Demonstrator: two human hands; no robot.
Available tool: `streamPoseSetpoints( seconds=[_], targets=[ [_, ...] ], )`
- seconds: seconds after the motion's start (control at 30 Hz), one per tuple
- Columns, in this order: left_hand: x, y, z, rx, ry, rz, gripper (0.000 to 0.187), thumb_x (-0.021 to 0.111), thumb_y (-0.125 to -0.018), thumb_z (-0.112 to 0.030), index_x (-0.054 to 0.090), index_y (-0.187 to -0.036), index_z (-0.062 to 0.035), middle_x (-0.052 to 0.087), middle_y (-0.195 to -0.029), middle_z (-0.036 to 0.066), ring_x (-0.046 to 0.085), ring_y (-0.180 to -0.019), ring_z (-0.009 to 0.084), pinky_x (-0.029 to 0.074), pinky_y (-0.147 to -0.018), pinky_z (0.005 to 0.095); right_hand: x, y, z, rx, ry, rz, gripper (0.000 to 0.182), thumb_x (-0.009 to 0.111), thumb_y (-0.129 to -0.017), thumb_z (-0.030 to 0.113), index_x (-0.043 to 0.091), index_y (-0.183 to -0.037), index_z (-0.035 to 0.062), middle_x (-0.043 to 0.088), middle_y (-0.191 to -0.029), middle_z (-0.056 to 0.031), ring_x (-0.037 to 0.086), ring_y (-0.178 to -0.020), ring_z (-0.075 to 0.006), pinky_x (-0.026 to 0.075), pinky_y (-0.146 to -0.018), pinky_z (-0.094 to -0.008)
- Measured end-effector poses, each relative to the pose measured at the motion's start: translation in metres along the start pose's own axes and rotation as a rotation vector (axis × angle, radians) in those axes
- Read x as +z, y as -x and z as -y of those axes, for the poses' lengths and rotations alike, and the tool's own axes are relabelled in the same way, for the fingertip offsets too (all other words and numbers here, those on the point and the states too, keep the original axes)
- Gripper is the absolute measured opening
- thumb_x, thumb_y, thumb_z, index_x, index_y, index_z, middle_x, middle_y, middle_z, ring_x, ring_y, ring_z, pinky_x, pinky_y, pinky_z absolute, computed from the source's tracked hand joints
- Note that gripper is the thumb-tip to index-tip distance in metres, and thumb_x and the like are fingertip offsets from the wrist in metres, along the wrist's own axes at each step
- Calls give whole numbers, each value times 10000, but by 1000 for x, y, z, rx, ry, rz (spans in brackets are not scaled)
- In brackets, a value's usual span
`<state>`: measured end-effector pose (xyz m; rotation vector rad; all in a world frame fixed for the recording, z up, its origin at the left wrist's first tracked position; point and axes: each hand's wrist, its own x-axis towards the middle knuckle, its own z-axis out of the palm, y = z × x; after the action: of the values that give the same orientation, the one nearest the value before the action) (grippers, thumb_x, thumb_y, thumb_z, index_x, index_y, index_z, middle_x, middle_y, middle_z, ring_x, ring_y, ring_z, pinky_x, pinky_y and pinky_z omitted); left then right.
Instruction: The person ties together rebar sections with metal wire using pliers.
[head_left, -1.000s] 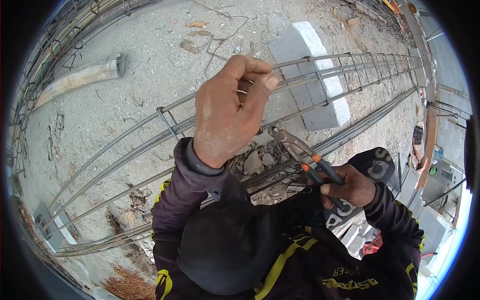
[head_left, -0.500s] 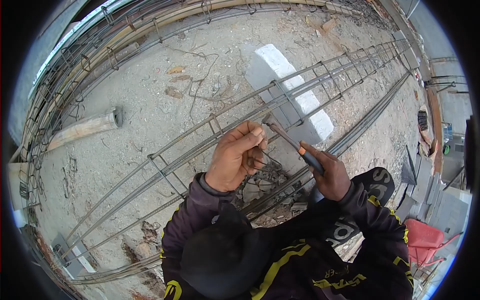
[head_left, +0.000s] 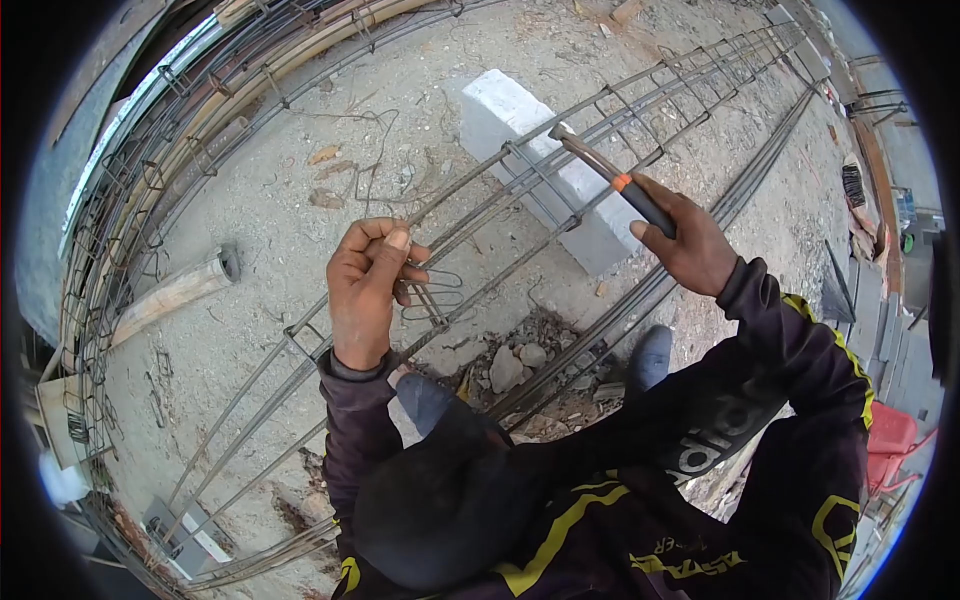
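My right hand (head_left: 690, 240) is closed around the dark handle of a pincer-like tool (head_left: 600, 165) with orange bands; its metal head lies over the rebar cage near the white block. My left hand (head_left: 372, 285) is pinched on thin bent wires (head_left: 440, 290), whose loops stick out to the right of the fingers. Below both hands the long rebar cage (head_left: 540, 170) runs diagonally, with square stirrups along it. My left hand is over its near-middle part; whether the fingers touch the bars I cannot tell.
A white-topped block (head_left: 595, 195) sits under the cage. Loose bars (head_left: 745, 190) lie to its right, with rubble (head_left: 515, 365) near my feet. A pipe (head_left: 175, 295) and more cages (head_left: 110, 200) are at the left; a red wheelbarrow (head_left: 890, 440) stands at the right.
My hands have moved apart: the left one leftward with the wires, the right one rightward and up with the tool. The view has shifted, and both feet now show.
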<state>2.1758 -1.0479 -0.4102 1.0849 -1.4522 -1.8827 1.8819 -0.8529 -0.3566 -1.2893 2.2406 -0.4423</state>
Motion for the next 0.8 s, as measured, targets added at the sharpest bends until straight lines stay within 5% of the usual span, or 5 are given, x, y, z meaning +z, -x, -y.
streamPoseSetpoints(
  seconds=[0.2,0.3,0.43,0.73,0.8],
  targets=[
    [-21,-5,-8,-38,-42,6,194,631,-961,-220,614,-1047,-47,616,-864,10,681,-679,118,501,-488,205,45,-56,-33,-60,280,-77,629,643,-901,264,426,-1468,98,556,-1104,-247,599,-956,-392,499,-834,-440],
    [-20,-6,-17,-39,-36,40,195,640,-958,-214,614,-1040,-40,637,-853,29,686,-699,130,529,-506,209,50,-59,-13,-370,538,-243,611,661,-889,262,466,-1444,96,553,-1109,-244,576,-1017,-389,493,-867,-452],
    [-1,-18,-34,101,29,125,178,644,-955,-200,624,-1027,-39,675,-865,61,690,-741,133,525,-521,205,48,-59,99,-216,-667,182,456,709,-903,286,622,-1252,5,647,-981,-108,617,-899,-177,494,-817,-315],
    [-22,-37,-21,478,-105,264,327,664,-951,-277,640,-1160,-27,708,-942,105,671,-868,143,532,-721,274,90,-68,143,-159,-1073,118,162,685,-898,166,618,-858,25,604,-718,-24,563,-645,-101,499,-696,-272],
    [-43,-59,11,287,-434,253,418,648,-947,-381,653,-1165,-24,708,-934,126,680,-866,188,537,-762,326,93,-62,132,-21,-1218,-30,226,663,-904,168,577,-728,56,562,-667,-22,546,-585,-129,514,-697,-314]
  ],
)
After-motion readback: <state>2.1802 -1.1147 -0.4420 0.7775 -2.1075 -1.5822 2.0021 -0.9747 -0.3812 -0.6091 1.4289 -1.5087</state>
